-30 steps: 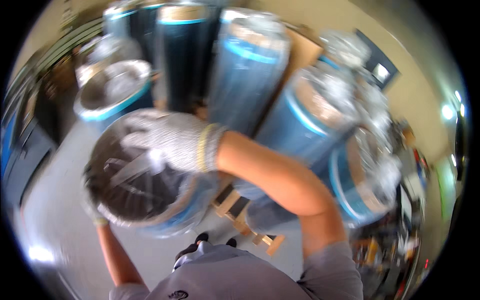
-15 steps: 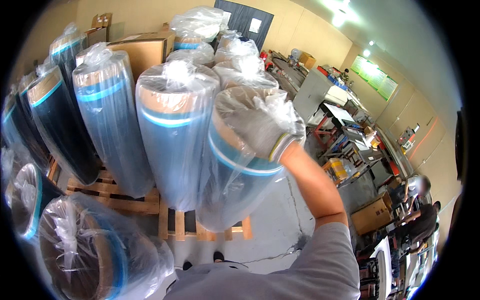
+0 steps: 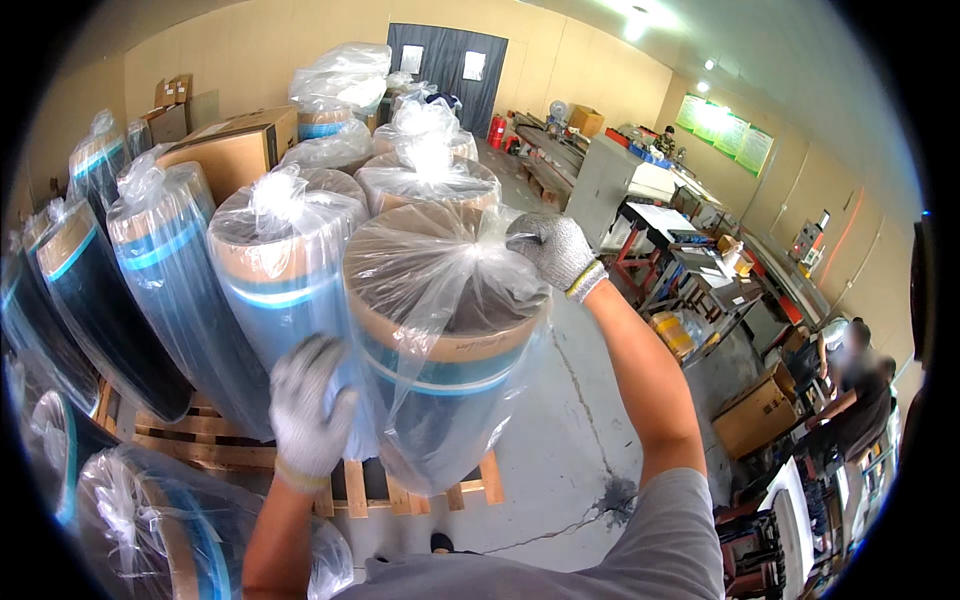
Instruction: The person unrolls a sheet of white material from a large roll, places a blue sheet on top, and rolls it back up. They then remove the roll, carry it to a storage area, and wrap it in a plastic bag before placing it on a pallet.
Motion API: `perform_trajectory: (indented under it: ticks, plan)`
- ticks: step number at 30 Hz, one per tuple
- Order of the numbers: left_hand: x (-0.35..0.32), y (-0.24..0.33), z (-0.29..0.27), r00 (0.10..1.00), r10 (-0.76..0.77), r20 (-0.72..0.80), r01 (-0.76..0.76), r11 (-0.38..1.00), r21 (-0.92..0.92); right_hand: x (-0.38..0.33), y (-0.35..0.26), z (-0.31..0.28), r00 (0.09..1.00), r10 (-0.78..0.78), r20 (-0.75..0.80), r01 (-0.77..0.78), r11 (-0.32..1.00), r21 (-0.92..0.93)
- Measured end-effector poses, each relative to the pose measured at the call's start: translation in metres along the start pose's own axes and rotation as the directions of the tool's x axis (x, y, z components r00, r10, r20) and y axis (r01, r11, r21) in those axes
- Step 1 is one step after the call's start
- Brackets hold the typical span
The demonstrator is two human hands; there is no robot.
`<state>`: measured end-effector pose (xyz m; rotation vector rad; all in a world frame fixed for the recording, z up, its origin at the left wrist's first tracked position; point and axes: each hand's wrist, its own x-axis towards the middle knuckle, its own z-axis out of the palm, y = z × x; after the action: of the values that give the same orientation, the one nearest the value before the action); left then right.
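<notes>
On the wooden pallet [image 3: 420,490], both hands now grip the bagged roll [image 3: 440,350].

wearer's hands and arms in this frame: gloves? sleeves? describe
Both hands are gloved: the left hand and the right hand wear grey-white knit work gloves with ribbed cuffs edged in a yellow band at the wrist. The glove fingers are fully covered. Forearms are bare from wrist to upper arm. A grey short-sleeved shirt covers the shoulders.
</notes>
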<state>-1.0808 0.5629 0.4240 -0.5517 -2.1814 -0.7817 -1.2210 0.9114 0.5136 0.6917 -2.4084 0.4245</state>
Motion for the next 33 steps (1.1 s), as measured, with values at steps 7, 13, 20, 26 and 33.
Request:
perform_trajectory:
  ticks: [7,13,20,26,33]
  plan:
    - [0.112,-0.004,0.092,0.979,0.067,0.191,-0.126,0.941,0.315,-0.009,-0.065,-0.016,0.826,-0.564,-0.013,0.517,0.766,-0.381]
    - [0.129,-0.009,0.098,0.838,-0.026,0.545,-0.059,0.989,0.137,0.012,-0.066,-0.011,0.889,-0.052,0.456,0.058,0.998,0.001]
    - [0.126,-0.016,0.099,0.862,-0.033,0.506,-0.029,0.993,0.114,0.062,-0.046,0.059,0.818,0.196,0.542,-0.077,0.969,-0.234]
    - [0.128,-0.021,0.101,0.831,-0.083,0.55,0.03,0.994,0.105,0.056,-0.029,0.085,0.934,0.228,0.276,-0.152,0.951,-0.269]
    - [0.13,-0.013,0.095,0.912,-0.087,0.4,0.064,0.996,0.069,0.05,-0.056,0.029,0.995,-0.023,-0.1,0.023,1.0,-0.005]
